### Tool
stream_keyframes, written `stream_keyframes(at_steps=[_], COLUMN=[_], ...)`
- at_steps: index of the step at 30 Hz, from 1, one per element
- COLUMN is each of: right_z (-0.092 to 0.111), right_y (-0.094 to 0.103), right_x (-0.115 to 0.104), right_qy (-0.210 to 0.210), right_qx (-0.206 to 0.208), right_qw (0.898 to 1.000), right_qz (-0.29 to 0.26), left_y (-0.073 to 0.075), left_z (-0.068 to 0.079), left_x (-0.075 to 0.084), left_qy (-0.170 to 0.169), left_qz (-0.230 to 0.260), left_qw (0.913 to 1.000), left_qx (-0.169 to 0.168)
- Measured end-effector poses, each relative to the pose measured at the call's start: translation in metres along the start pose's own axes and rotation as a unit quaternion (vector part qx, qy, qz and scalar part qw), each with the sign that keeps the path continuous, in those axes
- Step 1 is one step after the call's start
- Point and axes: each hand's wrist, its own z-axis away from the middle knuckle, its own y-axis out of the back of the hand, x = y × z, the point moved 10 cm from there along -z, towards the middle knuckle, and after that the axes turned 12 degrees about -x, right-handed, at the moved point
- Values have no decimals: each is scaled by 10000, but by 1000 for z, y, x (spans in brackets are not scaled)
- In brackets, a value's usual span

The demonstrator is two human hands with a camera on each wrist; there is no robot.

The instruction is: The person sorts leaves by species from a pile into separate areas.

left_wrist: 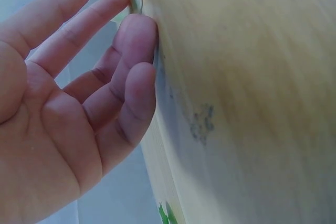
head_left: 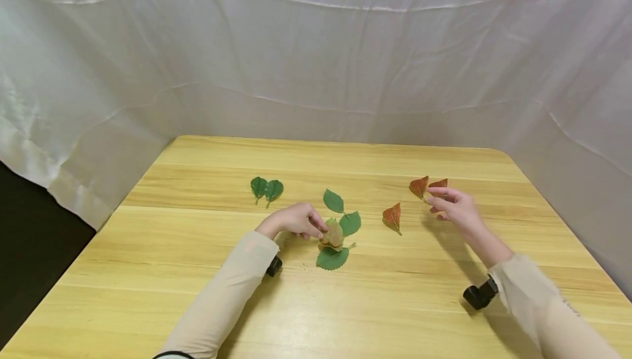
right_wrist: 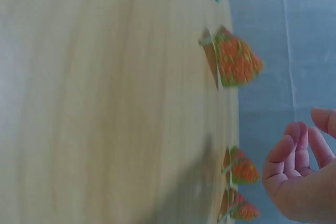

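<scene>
Nearest us, pale sleeves (head_left: 222,293) reach over the wooden desk (head_left: 375,309). We see the brownish leaf (head_left: 333,234), dull and yellow-tinged, with the left hand (head_left: 298,220) pinching its left edge. Serrated green leaves (head_left: 350,224) lie just beside it. Well to its right, the right hand (head_left: 456,208), thumb and fingers narrowly parted, hovers near two veined red-orange leaves (head_left: 419,187); a lone red leaf (head_left: 392,216) lies nearer to it.
</scene>
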Motion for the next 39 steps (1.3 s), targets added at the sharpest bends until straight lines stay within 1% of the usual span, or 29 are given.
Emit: stream_keyframes(at_steps=[1, 4, 7, 14, 16, 23, 29, 33, 39], right_z=[1, 6, 7, 6, 7, 6, 2, 1, 2], right_y=[-7, -30, -42, -52, -55, -64, -67, -68, -71], right_x=[-3, -15, -17, -13, -14, -14, -9, -8, -10], right_qy=[38, 149, 171, 75, 79, 42, -24, 44, 212], right_qx=[-116, -498, -620, -645, -727, -868, -865, -882, -898], right_qw=[9999, 9986, 9979, 9975, 9967, 9955, 9957, 9952, 9930], right_qz=[-42, 131, 99, 281, 354, 372, 342, 431, 736], left_y=[0, 0, 0, -1, 0, 0, 2, 6, 14], left_z=[0, 1, 1, 1, 1, 1, 2, 3, 4], left_x=[0, 0, -1, -1, -1, 1, 2, 3, 5], left_qy=[6, 23, 11, 20, 34, -15, -85, -171, -210], left_qz=[-2, 23, 62, 106, 88, 50, 80, -26, -179], left_qw=[10000, 10000, 10000, 9999, 10000, 10000, 9999, 9998, 9987], left_qx=[0, -5, -5, 2, 8, -5, -12, 116, 434])
